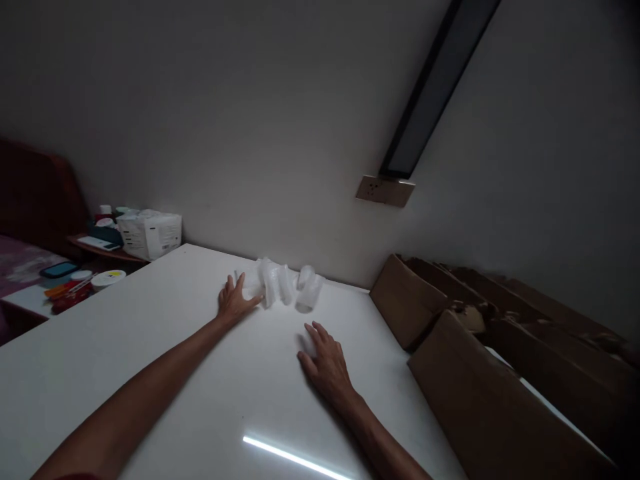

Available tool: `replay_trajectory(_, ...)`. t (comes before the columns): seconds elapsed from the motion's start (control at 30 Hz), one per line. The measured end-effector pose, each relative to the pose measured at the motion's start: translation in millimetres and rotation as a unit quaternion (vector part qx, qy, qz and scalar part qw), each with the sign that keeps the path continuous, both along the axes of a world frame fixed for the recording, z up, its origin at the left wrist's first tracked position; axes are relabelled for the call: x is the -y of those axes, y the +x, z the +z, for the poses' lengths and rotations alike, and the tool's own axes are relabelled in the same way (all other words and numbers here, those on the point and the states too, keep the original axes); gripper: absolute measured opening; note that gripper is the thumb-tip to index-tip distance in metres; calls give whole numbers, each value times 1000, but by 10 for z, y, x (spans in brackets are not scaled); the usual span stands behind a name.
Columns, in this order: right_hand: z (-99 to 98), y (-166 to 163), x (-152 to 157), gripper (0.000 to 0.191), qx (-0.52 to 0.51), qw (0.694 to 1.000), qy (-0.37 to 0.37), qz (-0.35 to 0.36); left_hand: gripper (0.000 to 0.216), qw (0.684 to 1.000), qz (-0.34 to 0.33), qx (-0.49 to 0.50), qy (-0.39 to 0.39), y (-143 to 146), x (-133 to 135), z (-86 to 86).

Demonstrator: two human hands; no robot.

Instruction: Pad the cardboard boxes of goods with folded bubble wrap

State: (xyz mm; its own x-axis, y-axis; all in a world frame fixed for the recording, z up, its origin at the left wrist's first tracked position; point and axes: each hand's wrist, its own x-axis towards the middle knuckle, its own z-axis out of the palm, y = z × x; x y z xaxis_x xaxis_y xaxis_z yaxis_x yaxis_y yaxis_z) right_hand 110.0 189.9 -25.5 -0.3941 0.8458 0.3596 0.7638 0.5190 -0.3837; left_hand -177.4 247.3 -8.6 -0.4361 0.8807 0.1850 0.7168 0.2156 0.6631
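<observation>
Several pieces of clear, whitish plastic wrap that looks like bubble wrap (273, 283) lie at the far edge of the white table (210, 400), against the wall. My left hand (235, 300) is at the left end of these pieces, fingers spread and thumb pointing toward them; whether it touches them I cannot tell. A rolled piece of the same wrap (310, 290) lies at the right of the group. Nearer to me, my right hand (327, 363) hovers over or rests on the tabletop with fingers apart and nothing in them.
Open brown cardboard boxes (465, 393) line the table's right side. At the left stand a white package (153, 233), a round tub (109, 279) and other small items. A socket plate (385, 191) is on the wall behind, below a dark-framed panel (440, 87).
</observation>
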Motion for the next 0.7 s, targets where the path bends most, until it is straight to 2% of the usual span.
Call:
replay_trajectory(0.1, -73, 8, -124, 65, 30, 998, 63, -5, 98, 1000, -2, -12, -5, 188, -339, 11)
replay_trajectory(0.17, -67, -4, -247, 64, 39, 994, 85, -48, 96, 1000, -11, -13, -4, 324, -557, 5)
replay_trajectory(0.23, -36, -21, -414, 62, 34, 989, 88, -112, 93, 999, -31, -14, 2, 447, -750, -12)
replay_trajectory(0.33, 0, -21, -721, 59, -22, 982, 49, -181, 90, 997, -69, -13, 20, 599, -967, -62)
replay_trajectory(0.43, -23, 28, -1004, 58, -81, 978, 16, -191, 86, 991, -123, -10, 52, 760, -1093, -139)
replay_trajectory(0.57, -101, 158, -1217, 55, -136, 972, 20, -189, 81, 975, -199, 10, 96, 1032, -1180, -249)
replay_trajectory(0.63, -130, 233, -1265, 54, -166, 967, 31, -189, 77, 971, -203, 27, 119, 1131, -1203, -281)
replay_trajectory(0.7, -152, 292, -1301, 52, -195, 963, 44, -180, 71, 973, -177, 47, 142, 1166, -1209, -289)
